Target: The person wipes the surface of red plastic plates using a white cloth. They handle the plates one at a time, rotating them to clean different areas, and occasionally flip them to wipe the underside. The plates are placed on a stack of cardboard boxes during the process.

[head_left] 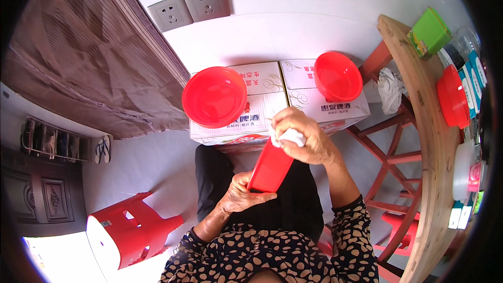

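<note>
My left hand (pixel 240 196) grips the near end of a narrow red plastic container (pixel 271 167), which is held tilted above my lap. At its far end my right hand (pixel 310 139) is closed around a crumpled white cloth (pixel 292 137) pressed to the rim. Beyond my hands, a large red basin (pixel 214 99) rests on the left of two cardboard cartons (pixel 270 106). A smaller red basin (pixel 338 77) sits on the right one. Whether either basin holds water, I cannot tell.
On the right stands a wooden table (pixel 432 120) bearing a green container (pixel 429 32) and a red bowl (pixel 451 97). White crumpled material (pixel 390 91) hangs beside it. A red stool (pixel 139 228) lies tipped at left, near a brown curtain (pixel 89 63) and sandals (pixel 103 149).
</note>
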{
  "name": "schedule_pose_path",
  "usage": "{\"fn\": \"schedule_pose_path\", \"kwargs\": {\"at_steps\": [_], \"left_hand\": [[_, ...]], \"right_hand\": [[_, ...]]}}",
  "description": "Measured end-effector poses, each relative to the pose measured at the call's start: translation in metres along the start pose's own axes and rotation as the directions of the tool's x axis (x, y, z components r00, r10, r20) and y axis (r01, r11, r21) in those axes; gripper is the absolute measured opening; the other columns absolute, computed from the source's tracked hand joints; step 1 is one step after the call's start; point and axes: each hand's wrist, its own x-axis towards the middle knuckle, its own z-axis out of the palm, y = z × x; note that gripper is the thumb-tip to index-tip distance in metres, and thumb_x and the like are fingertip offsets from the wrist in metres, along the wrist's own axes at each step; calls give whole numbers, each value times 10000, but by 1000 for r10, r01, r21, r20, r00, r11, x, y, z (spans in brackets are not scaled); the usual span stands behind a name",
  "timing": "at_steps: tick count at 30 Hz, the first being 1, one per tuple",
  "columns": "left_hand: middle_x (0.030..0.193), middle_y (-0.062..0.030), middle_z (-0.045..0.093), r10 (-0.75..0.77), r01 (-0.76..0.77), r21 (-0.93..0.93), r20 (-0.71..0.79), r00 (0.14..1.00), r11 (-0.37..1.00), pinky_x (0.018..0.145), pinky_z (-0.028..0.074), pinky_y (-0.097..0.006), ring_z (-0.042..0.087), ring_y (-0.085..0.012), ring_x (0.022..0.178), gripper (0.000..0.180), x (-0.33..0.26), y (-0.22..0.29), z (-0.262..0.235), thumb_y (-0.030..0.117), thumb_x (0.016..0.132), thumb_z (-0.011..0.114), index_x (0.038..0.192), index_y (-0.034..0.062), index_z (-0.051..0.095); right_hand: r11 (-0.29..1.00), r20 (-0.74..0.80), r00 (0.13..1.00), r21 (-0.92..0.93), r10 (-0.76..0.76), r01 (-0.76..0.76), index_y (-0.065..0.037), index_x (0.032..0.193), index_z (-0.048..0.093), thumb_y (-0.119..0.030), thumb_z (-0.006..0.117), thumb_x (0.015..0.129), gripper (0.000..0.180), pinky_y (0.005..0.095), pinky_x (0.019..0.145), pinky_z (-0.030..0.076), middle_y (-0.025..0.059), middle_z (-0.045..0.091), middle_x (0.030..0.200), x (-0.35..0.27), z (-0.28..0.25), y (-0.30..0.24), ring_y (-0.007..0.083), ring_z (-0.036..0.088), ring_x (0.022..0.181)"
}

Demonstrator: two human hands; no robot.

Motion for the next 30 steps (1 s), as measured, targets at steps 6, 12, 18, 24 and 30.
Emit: {"fn": "schedule_pose_path", "kwargs": {"at_steps": [6, 12, 18, 24, 30], "left_hand": [[935, 44, 638, -95, 97, 21, -87, 992, 995, 814, 475, -240, 556, -44, 886, 363, 3, 6, 3, 52, 709, 816, 1027, 50, 640], [917, 10, 674, 13, -19, -38, -161, 987, 999, 794, 497, -248, 598, -50, 868, 347, -2, 3, 2, 26, 684, 812, 996, 56, 661], [848, 18, 655, 95, -75, 145, -137, 986, 987, 708, 489, -231, 590, -54, 756, 289, -3, 3, 2, 14, 664, 820, 912, 35, 671], [858, 15, 662, 60, -45, 109, -135, 989, 993, 716, 488, -229, 592, -56, 765, 289, -4, 2, 0, 2, 662, 815, 910, 37, 670], [896, 17, 672, 2, 1, 20, -179, 984, 1000, 760, 500, -242, 608, -63, 817, 345, -1, -2, -4, 3, 667, 810, 977, 44, 664]], "right_hand": [[824, 55, 983, -538, -173, 175, -99, 882, 576, -131, 686, 710, 207, 420, 838, 387, 45, 550, 949, -8, 45, -31, 237, 546, 951], [896, -96, 966, -405, -239, 181, -53, 929, 586, -72, 702, 713, 246, 404, 859, 447, 125, 517, 1082, -1, 49, -42, 298, 537, 1017], [971, -229, 973, -231, 5, -59, -58, 920, 593, 10, 670, 752, 197, 351, 812, 478, 104, 517, 1054, 0, 22, -9, 229, 570, 950], [912, -336, 848, 126, 409, -390, -50, 940, 597, -132, 667, 854, 137, 309, 737, 476, 89, 594, 938, -8, 20, 17, 187, 586, 856], [930, -250, 968, -349, 28, -117, -35, 989, 548, -73, 676, 742, 281, 419, 852, 429, 152, 516, 1058, -3, 48, -32, 338, 501, 1013]]}}
